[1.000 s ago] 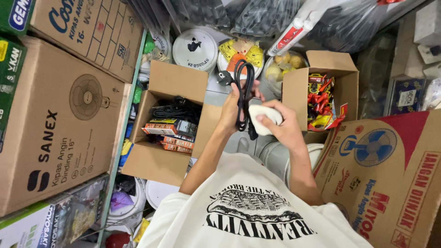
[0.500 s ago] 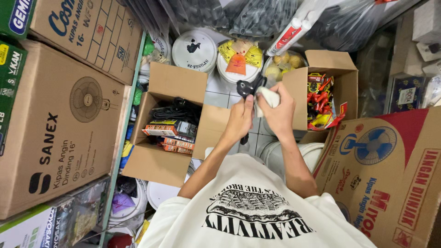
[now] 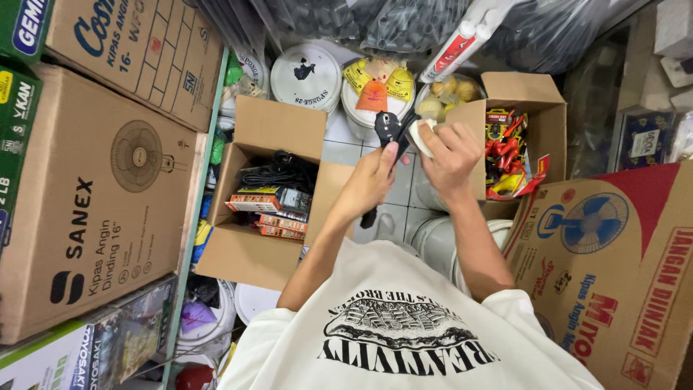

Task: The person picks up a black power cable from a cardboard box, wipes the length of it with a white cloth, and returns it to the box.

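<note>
Both hands are raised in front of the chest, above a tiled floor [image 3: 339, 130] crowded with boxes and tubs. The left hand [image 3: 372, 180] grips a black plug [image 3: 388, 127], its thumb pressed along the plug's body and the other fingers curled around the black cable [image 3: 369, 217] that hangs down from it past the wrist. The right hand [image 3: 453, 155] sits just beside it, fingers closed around a small white object [image 3: 419, 136] whose rounded edge shows at the fingertips; its kind cannot be told. The plug and the white object nearly touch, between the two hands. Below and left of the hands stands an open cardboard box [image 3: 253, 245] holding coiled black cords and small orange packets. To the right, another open carton [image 3: 527, 94] holds red and yellow packaged goods. Beyond the hands sit round white tubs [image 3: 307, 76], one with a lid, another filled with yellow packets. Large fan cartons [image 3: 94, 195] are stacked at the left edge, and one more lies at the right.
</note>
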